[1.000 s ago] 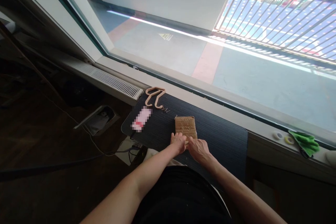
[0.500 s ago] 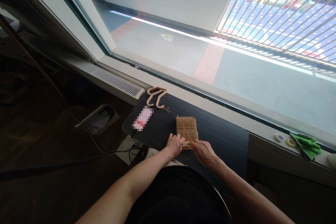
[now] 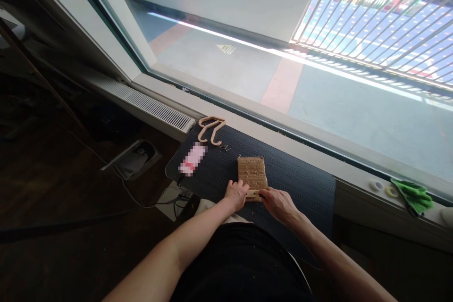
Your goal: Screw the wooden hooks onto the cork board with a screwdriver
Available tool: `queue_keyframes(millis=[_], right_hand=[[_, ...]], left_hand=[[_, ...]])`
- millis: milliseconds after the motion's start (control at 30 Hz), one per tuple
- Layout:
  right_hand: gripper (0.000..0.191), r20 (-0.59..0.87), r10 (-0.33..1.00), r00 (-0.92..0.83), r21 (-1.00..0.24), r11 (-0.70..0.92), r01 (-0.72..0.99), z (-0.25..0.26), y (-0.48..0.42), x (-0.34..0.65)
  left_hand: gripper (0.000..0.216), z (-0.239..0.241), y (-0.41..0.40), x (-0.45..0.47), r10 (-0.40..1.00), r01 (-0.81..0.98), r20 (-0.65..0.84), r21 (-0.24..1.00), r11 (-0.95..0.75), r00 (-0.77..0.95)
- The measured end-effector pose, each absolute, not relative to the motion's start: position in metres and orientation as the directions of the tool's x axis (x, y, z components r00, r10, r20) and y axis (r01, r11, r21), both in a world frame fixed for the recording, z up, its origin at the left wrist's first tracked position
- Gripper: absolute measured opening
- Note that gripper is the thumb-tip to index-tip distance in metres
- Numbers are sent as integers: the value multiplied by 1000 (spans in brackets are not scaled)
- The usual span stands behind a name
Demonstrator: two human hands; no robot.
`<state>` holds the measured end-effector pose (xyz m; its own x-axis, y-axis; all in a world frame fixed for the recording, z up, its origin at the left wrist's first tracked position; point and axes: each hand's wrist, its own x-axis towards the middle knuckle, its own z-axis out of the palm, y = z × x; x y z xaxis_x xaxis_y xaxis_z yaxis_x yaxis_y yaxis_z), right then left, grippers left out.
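A pale wooden strip (image 3: pixel 252 194) lies across the near end of a brown corrugated cardboard block (image 3: pixel 252 170), whose top is pitted with small holes. My left hand (image 3: pixel 236 195) is closed on the strip's left end, fingertips pressing it to the cardboard. At the strip's right end, my right hand (image 3: pixel 280 202) is closed around a small dark thing, mostly hidden by the fingers. Its dark tip shows near a hole in the strip; I cannot tell what kind of thing it is.
On the dark ribbed table (image 3: pixel 297 193) are wooden hook-shaped pieces (image 3: pixel 212 131), several screws or nails (image 3: pixel 225 147) and a pixelated pink item (image 3: pixel 193 159). Tape rolls (image 3: pixel 391 191) and a green cloth or glove (image 3: pixel 412 196) rest on the windowsill. A radiator (image 3: pixel 152 106) stands left.
My right hand has shifted slightly to the right, and more of the strip and the dark tip now show. My left hand stays in place.
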<state>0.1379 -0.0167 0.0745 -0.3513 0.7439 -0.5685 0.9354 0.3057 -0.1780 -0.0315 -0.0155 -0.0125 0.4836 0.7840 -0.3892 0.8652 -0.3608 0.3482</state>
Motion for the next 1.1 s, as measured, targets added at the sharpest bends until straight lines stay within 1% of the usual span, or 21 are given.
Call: queue_keyframes(millis=[100,200,467,667,867,1100], right_hand=[[20,-588,728,-354,-188,302,935,72,-17,135],[25,-615,711,-341,-180,295,939,69,-18,132],[30,-683,692,-234,-92,235,968,65,-16,128],[31,-701,694,-168,-41,196,980,62,-14,113],[32,-690,694,-205,-68,220,973,65,-6,111],[32,-684,693,-228,-68,251,966,63,-3,116]], left_hand=[[20,-12,-16,-31,786,868,-391,346,-357,479],[20,-12,-15,-31,788,870,-392,346,-351,474],[19,-9,-15,-31,789,873,-399,346,-343,468],[19,-6,-15,-30,786,879,-413,340,-335,459],[19,-6,-16,-31,794,883,-408,335,-330,451],[19,-6,-16,-31,790,880,-408,338,-335,457]])
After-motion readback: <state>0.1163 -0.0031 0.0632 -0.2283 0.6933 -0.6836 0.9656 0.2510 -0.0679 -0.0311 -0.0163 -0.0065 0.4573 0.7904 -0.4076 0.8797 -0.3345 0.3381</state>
